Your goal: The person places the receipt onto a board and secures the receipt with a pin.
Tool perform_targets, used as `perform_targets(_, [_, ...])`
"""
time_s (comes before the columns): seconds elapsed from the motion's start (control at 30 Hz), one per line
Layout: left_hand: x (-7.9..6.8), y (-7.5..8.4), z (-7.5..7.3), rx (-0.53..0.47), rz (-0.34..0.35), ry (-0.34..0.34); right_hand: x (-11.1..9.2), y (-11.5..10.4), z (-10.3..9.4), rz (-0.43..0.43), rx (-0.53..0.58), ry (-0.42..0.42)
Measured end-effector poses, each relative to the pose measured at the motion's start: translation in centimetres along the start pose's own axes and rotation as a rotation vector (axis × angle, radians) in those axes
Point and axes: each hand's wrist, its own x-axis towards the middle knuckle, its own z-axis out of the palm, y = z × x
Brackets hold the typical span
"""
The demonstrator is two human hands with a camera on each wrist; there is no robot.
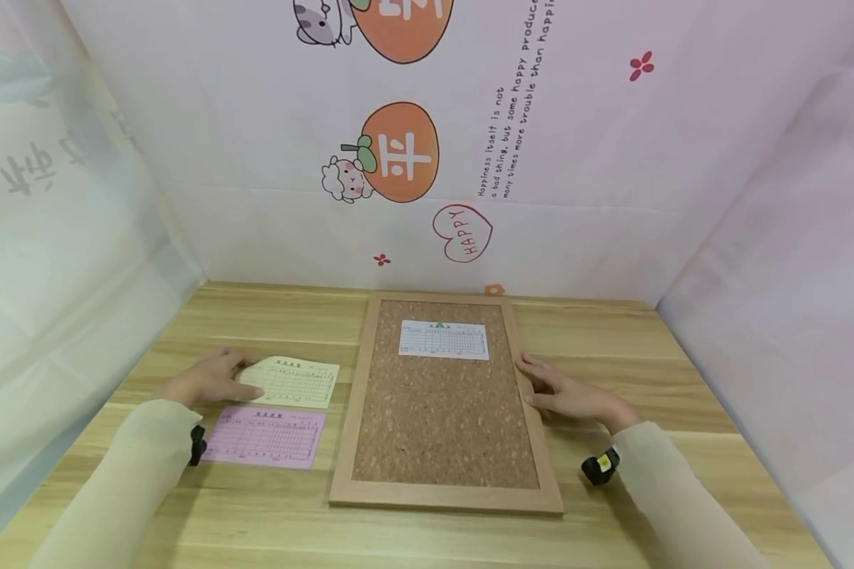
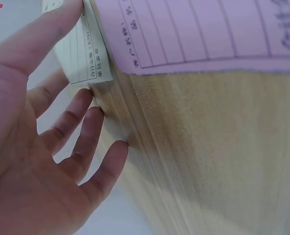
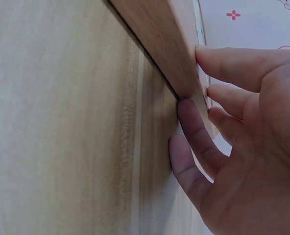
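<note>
A pale yellow printed slip lies on the table at the left. My left hand is at its left end, thumb over the printed face and index finger passing behind the edge, as the left wrist view shows; the other fingers are spread and touch the tabletop. Just below lies a pink slip of the same layout. A cork board in a wooden frame occupies the middle, bearing a white slip with a green clip or pin at its top. My right hand rests its fingertips against the frame's right edge.
The wood-grain table meets a white printed cloth backdrop behind the board. Similar cloth hangs on the left and right sides.
</note>
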Motion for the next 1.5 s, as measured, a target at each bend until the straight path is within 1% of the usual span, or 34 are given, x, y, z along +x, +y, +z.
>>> perform_targets(0.17, [0.2, -0.1, 0.1, -0.030, 0.004, 0.008, -0.1, -0.2, 0.0, 0.005, 0.002, 0.004])
perform_targets(0.33, [0.6, -0.6, 0.3, -0.104, 0.007, 0.007, -0.2, -0.2, 0.0, 0.007, -0.002, 0.008])
perform_targets(0.43, [0.9, -0.8, 0.4, -0.173, 0.002, -0.013, -0.2, -0.1, 0.1, 0.006, 0.000, 0.005])
perform_targets(0.57, [0.9, -0.9, 0.4, -0.209, -0.007, -0.029, -0.2, -0.1, 0.0, 0.002, 0.014, 0.002])
perform_targets(0.73, [0.8, -1.0, 0.3, -0.197, -0.002, -0.013, -0.2, -0.1, 0.0, 0.003, 0.017, 0.004])
perform_targets(0.9, [0.9, -1.2, 0.2, -0.175, -0.018, -0.008, -0.2, 0.0, 0.1, 0.001, 0.016, 0.004])
perform_targets(1.03, [0.7, -1.3, 0.1, -0.201, -0.023, -0.015, -0.2, 0.0, 0.1, -0.002, 0.017, 0.005])
perform_targets(1.17, [0.7, -1.6, 0.0, -0.208, 0.006, -0.010, -0.2, 0.0, 0.1, 0.000, 0.018, 0.005])
perform_targets(1.3, [1.0, -1.9, -0.1, -0.220, 0.016, 0.005, -0.3, 0.0, 0.1, 0.000, 0.017, 0.005])
perform_targets(1.5, [1.2, -2.0, -0.2, -0.259, -0.002, 0.019, -0.2, -0.1, 0.1, 0.002, 0.012, 0.008])
